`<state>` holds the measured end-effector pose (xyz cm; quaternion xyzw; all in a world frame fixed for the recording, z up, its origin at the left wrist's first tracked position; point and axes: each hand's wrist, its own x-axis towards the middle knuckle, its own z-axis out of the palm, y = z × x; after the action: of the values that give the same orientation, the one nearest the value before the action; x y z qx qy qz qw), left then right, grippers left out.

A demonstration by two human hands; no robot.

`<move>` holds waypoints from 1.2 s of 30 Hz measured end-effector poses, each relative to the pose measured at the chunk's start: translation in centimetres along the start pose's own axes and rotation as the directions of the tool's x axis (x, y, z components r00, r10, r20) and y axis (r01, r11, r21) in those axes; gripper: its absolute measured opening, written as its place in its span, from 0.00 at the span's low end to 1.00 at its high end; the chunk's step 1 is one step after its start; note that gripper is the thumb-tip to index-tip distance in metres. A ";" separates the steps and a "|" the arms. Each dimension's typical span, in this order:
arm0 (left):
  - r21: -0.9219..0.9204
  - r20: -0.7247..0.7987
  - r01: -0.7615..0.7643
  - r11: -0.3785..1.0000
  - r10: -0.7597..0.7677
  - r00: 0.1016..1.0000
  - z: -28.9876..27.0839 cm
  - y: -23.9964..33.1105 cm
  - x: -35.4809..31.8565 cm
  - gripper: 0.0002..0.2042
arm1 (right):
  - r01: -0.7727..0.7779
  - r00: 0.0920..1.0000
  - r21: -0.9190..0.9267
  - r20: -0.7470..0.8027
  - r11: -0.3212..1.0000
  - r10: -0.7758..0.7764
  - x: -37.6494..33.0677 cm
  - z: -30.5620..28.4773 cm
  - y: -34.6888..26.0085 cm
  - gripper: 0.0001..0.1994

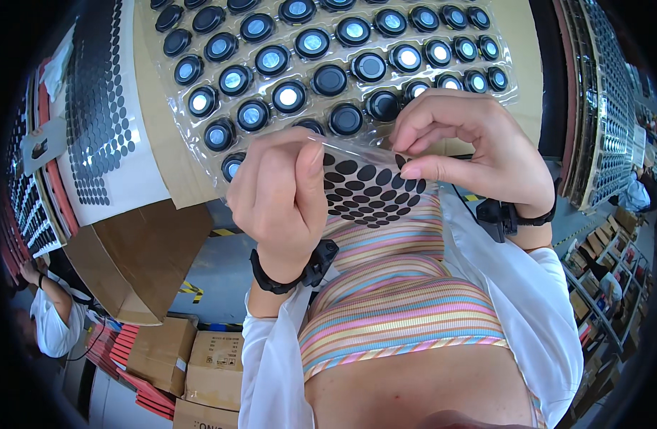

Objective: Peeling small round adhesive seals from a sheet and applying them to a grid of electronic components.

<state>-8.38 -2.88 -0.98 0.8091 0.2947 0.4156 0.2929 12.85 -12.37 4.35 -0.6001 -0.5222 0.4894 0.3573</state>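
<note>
A clear sheet of black round stickers [368, 187] hangs between my hands, in front of my striped top. My left hand [282, 193] is closed on its left upper corner, thumb pressed against the curled fingers. At the sheet's right upper edge, the thumb and fingers of my right hand [478, 146] pinch the film beside a black dot. Just beyond my hands lies a clear plastic tray [200, 146] with rows of round black parts [345, 119]. Many of these have shiny bluish-white centres; several others are plain black on top.
Brown cardboard [160, 136] lies under the tray. To the left is a white sheet [139, 171] with black dots. An open carton [139, 250] stands below it, near stacked boxes [214, 365]. A person [57, 322] works at far left. Stacked trays [593, 107] line the right.
</note>
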 end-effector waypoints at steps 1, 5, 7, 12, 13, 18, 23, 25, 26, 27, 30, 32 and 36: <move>-0.009 -0.012 -0.014 1.000 0.014 1.000 0.0 0.0 -0.1 0.06 | 0.000 1.000 0.001 -0.001 1.000 0.000 -0.1 0.1 0.1 0.10; -0.047 0.003 -0.069 0.997 0.069 0.998 0.1 0.0 -0.1 0.07 | -0.092 0.996 0.063 0.007 0.994 0.091 0.1 0.1 0.1 0.09; -0.061 0.015 -0.068 0.996 0.069 0.998 0.2 0.1 0.0 0.07 | -0.153 0.988 0.090 0.021 0.984 0.152 0.3 0.0 0.0 0.08; -0.011 0.045 -0.007 1.000 0.008 0.999 0.7 0.3 0.4 0.06 | -0.035 0.998 -0.045 -0.059 0.998 0.032 0.1 -1.0 -0.4 0.05; 0.002 0.042 0.016 1.000 -0.016 0.999 0.9 0.1 0.6 0.06 | -0.035 0.998 -0.046 -0.057 0.998 0.033 0.0 -1.4 -0.3 0.05; 0.114 0.185 -0.135 0.984 0.112 0.976 1.9 0.4 2.0 0.08 | 0.018 0.941 -0.285 -0.318 0.958 -0.112 1.0 -3.5 1.1 0.05; 0.087 0.318 -0.139 0.986 0.105 0.942 3.7 1.8 2.0 0.10 | -0.006 0.932 -0.535 -0.310 0.845 -0.189 2.5 -4.5 2.4 0.08; 0.106 0.324 -0.143 0.984 0.102 0.941 4.2 1.9 2.1 0.10 | -0.014 0.924 -0.582 -0.318 0.813 -0.212 2.8 -4.3 2.5 0.09; 0.127 0.331 -0.147 0.981 0.098 0.939 4.3 1.9 2.2 0.10 | -0.021 0.917 -0.626 -0.323 0.779 -0.235 2.9 -4.2 2.5 0.10; 0.124 0.332 -0.149 0.981 0.100 0.938 4.5 1.8 2.3 0.10 | -0.024 0.916 -0.626 -0.326 0.779 -0.233 3.1 -4.1 2.7 0.10; 0.138 0.342 -0.143 0.980 0.088 0.936 4.6 1.7 2.3 0.09 | 0.058 0.901 -0.443 -0.362 0.895 -0.238 3.5 -3.7 2.8 0.06; 0.142 0.340 -0.145 0.979 0.090 0.936 4.7 1.6 2.2 0.09 | -0.020 0.911 -0.420 -0.382 0.907 -0.157 3.5 -3.6 2.2 0.05; 0.142 0.347 -0.139 0.980 0.082 0.934 4.8 1.6 2.4 0.09 | -0.078 0.918 -0.519 -0.371 0.851 -0.142 3.5 -3.0 0.4 0.05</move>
<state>-2.84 -3.34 -0.91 0.9052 0.2271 0.2600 0.2477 15.77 -8.80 4.05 -0.7518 -0.5623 0.1907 0.2868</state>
